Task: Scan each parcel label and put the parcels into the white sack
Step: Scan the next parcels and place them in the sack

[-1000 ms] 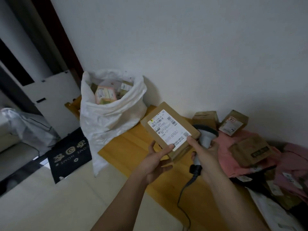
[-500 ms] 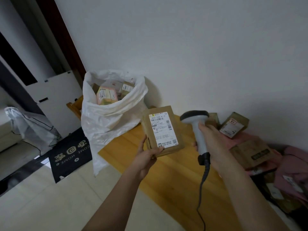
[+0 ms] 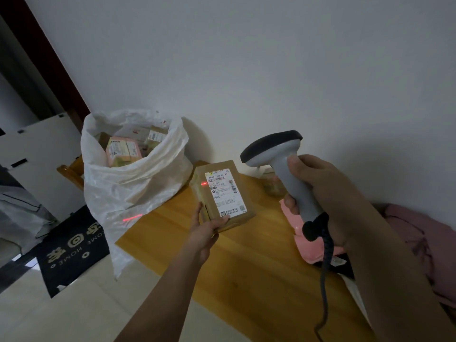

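While the left hand (image 3: 206,230) pinches the brown parcel (image 3: 223,195) label-up over the tabletop (image 3: 246,262), just beside the white sack (image 3: 130,191), the right hand (image 3: 318,191) grips the scanner (image 3: 283,169), angled so its red beam meets the label's edge.

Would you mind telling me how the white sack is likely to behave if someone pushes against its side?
The white sack looks like thin, creased plastic with a slumped rim, so its wall would probably dent rather than resist. It bulges with parcels near the top, so it is likely heavy. Pushed high up, it might lean rather than slide.
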`<state>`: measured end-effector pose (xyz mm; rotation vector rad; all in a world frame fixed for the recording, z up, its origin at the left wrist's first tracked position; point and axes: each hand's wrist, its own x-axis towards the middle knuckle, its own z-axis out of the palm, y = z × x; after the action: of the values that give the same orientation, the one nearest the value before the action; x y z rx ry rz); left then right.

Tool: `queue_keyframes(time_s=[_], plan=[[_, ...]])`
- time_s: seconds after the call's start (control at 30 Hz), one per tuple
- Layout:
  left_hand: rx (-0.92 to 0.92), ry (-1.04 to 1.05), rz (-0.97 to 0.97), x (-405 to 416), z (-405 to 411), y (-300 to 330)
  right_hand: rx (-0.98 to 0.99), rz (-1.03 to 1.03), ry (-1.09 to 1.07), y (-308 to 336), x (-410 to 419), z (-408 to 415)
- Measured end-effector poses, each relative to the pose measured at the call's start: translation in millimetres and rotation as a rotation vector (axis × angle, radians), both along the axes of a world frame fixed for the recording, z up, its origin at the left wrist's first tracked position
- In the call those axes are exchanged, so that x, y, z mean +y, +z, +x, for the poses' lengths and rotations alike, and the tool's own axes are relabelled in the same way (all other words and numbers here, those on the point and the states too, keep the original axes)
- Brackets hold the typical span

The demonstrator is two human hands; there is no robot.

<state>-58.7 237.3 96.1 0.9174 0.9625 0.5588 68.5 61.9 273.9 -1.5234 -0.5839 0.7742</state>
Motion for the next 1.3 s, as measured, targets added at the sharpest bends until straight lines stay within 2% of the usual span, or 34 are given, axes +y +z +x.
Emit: queue_keyframes(time_s=[0.27, 0.63, 0.83, 1.0, 1.2, 1.3], plan=[[0.021, -0.008, -0.007, 0, 12, -5, 0.052, 0.046, -0.038, 8, -8, 6], [0.058, 0.003, 0.003, -9, 9, 0, 0.051, 0.065, 0.013, 4, -6, 14], [0.071, 0.135, 0.047, 4, -6, 8, 0.263, 0.125, 0.093, -16, 20, 7], [-0.001, 0.277, 0.100, 45, -10, 25, 0.368, 0.186, 0.036, -30, 55, -1], [-0.090, 0.537, 0.083, 142, 7, 57, 0.315, 0.179, -0.034, -33, 135, -1], [-0.114, 0.585, 0.106, 199, 13, 65, 0.306, 0.198, -0.075, -35, 190, -6]])
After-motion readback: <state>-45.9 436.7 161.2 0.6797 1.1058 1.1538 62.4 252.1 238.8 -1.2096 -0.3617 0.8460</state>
